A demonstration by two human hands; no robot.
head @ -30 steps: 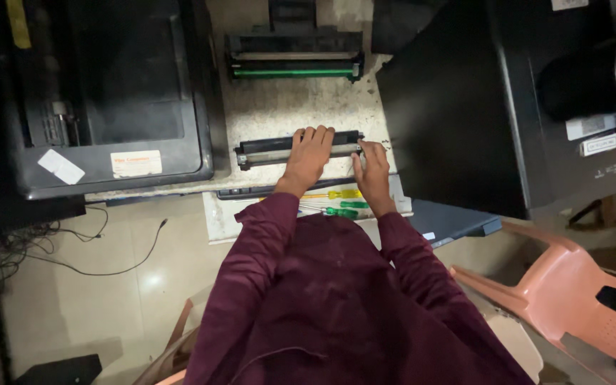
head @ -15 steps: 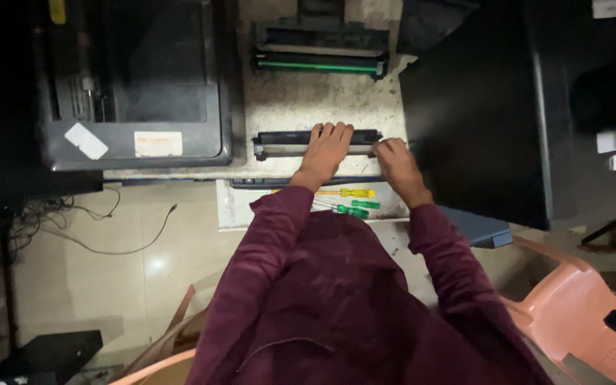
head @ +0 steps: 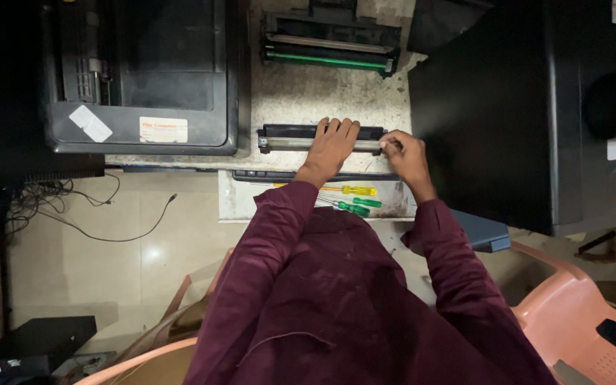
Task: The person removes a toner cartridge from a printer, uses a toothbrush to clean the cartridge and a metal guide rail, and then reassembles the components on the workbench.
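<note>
A long black plastic printer cartridge with a grey metal strip along its front (head: 301, 137) lies crosswise on the speckled stone bench (head: 301, 93), near its front edge. The left hand (head: 333, 142) lies flat over the cartridge's middle, fingers spread across the top, pressing rather than gripping. The right hand (head: 402, 153) is closed in a pinch on the cartridge's right end.

By its look the cartridge is stiff, fairly light, long and narrow, so it would likely tip if lifted by 1 end; the 2 plastic ends seem the safest grip, and the strip along the front is best left untouched.

A second black cartridge with a green roller (head: 331, 44) sits farther back, well apart. A black printer (head: 144, 78) stands to the left. 2 screwdrivers, a yellow-handled one (head: 354, 190) and a green-handled one (head: 354, 207), lie on a lower shelf just below the bench edge.
</note>
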